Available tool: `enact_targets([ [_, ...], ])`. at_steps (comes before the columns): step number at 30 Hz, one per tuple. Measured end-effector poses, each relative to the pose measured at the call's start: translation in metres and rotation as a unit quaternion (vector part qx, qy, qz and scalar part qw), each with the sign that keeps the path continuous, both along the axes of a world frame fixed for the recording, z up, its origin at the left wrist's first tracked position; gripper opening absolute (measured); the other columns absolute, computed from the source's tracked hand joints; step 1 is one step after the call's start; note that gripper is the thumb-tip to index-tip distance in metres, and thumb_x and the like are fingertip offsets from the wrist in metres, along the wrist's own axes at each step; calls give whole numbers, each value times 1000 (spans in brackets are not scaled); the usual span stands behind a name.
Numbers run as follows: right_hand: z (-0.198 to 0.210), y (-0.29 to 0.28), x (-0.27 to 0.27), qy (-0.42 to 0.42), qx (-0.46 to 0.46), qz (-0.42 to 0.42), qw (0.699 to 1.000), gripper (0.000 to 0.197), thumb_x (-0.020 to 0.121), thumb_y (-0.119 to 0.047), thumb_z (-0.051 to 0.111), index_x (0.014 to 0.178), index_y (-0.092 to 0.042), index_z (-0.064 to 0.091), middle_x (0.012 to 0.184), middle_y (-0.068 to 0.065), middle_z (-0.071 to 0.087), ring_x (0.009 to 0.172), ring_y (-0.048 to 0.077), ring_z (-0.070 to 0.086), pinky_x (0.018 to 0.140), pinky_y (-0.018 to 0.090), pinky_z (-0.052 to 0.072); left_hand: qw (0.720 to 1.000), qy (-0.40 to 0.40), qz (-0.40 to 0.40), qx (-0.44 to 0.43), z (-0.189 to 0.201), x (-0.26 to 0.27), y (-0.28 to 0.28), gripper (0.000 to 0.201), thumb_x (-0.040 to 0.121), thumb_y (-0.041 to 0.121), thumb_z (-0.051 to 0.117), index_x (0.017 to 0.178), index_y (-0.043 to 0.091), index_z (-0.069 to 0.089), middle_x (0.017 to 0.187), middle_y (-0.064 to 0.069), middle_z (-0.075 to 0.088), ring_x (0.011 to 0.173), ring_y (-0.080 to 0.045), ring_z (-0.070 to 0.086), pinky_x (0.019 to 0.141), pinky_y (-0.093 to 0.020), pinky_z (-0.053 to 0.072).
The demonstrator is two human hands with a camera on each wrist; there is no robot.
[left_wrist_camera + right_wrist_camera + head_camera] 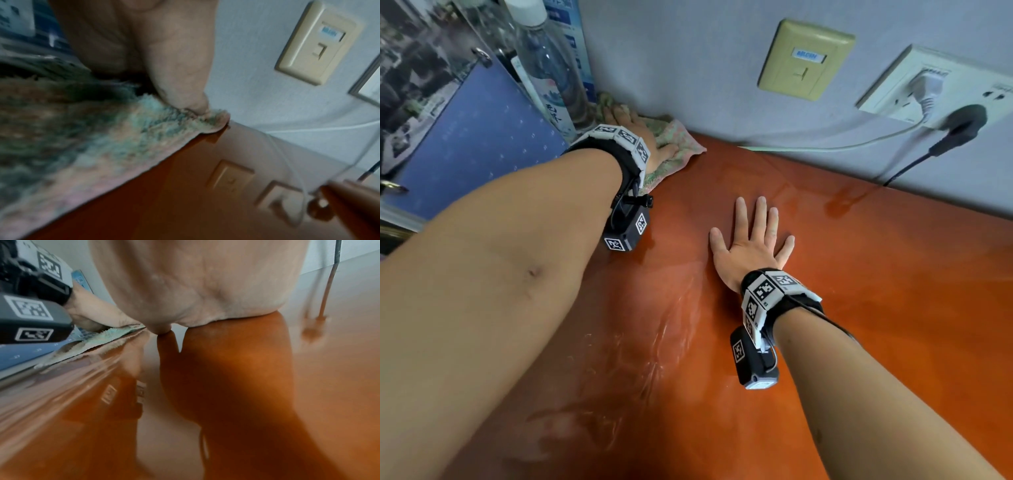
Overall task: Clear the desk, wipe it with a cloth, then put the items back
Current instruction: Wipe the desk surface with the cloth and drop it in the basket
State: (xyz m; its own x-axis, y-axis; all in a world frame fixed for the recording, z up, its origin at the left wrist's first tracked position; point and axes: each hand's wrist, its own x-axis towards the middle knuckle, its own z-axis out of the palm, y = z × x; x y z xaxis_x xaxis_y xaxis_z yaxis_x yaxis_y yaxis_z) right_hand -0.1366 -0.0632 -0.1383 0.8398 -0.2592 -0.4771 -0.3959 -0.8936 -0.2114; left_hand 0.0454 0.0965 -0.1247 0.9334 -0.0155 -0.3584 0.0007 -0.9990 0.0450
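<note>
My left hand (pixel 643 133) presses flat on a pink and green terry cloth (pixel 681 144) at the back left corner of the glossy orange-brown desk (pixel 859 274), close to the wall. In the left wrist view the thumb (pixel 185 78) lies on the cloth (pixel 102 138) at its edge. My right hand (pixel 751 240) rests palm down on the bare desk, fingers spread and straight, holding nothing. The right wrist view shows that palm (pixel 205 288) on the desk (pixel 308 369), with the cloth (pixel 107 337) off to the left. Wet streaks (pixel 671 335) shine on the wood.
A clear water bottle (pixel 548 68) and a blue booklet (pixel 479 144) stand left of the desk. On the wall are a beige socket plate (pixel 804 60) and a white outlet (pixel 935 89) with a white cable and a black plug (pixel 962 126).
</note>
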Motion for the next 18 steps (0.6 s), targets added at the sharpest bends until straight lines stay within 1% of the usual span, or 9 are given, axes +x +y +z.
enact_targets([
  [3,1,0,-1,3,1,4,1000,69,94,-62,14,149,-39,-20,153,-10,-37,140,13,-35,113,55,-19,999,39,-21,-8,0,6,-4,98,83,79,25,141,0,35,150,-30,22,136,-46,27,110,-58,24],
  [5,2,0,-1,7,3,7,1000,70,94,-62,15,149,-38,-20,153,-9,-38,140,13,-36,112,55,-19,998,53,-23,-7,-4,14,-1,109,73,87,19,137,1,43,147,-29,31,133,-46,33,108,-58,27],
  [6,3,0,0,6,4,8,1000,70,94,-62,15,149,-38,-20,153,-9,-38,140,13,-36,112,54,-20,998,54,-22,16,-5,18,-1,118,68,92,17,142,2,36,149,-29,26,135,-46,30,109,-58,25],
  [7,3,0,0,4,3,7,1000,70,94,-62,15,150,-38,-20,153,-8,-37,140,14,-35,112,54,-20,998,52,-21,37,-2,20,-1,118,67,93,18,148,8,31,152,-29,21,137,-46,26,110,-59,24],
  [10,2,1,-1,-2,-2,7,1000,69,94,-61,15,150,-37,-19,154,-7,-36,141,14,-34,112,55,-19,996,46,-66,42,10,18,-5,89,85,77,29,152,19,22,155,-22,18,140,-40,24,114,-51,18],
  [14,2,0,0,-1,-1,9,1000,69,95,-61,14,149,-37,-21,153,-6,-37,140,15,-35,112,55,-19,994,41,-82,65,16,18,-9,95,82,80,29,142,7,40,144,-28,38,130,-42,40,110,-51,30],
  [15,1,0,0,-1,-2,9,1000,69,95,-61,14,149,-37,-20,153,-5,-37,140,15,-35,112,56,-19,994,45,-85,56,16,16,-11,90,84,77,29,144,10,37,146,-27,35,133,-41,36,112,-50,27],
  [16,1,0,0,-1,-3,9,1000,69,95,-61,14,149,-37,-20,153,-5,-37,140,15,-35,112,56,-19,994,50,-81,61,14,13,-11,89,85,76,28,150,15,27,152,-25,24,139,-41,26,114,-50,20],
  [18,0,0,0,-3,-3,8,1000,69,94,-61,14,149,-37,-20,153,-5,-37,140,15,-35,112,56,-19,996,38,-52,69,16,3,-12,101,82,81,25,153,12,4,157,-24,3,144,-42,5,117,-53,7],
])
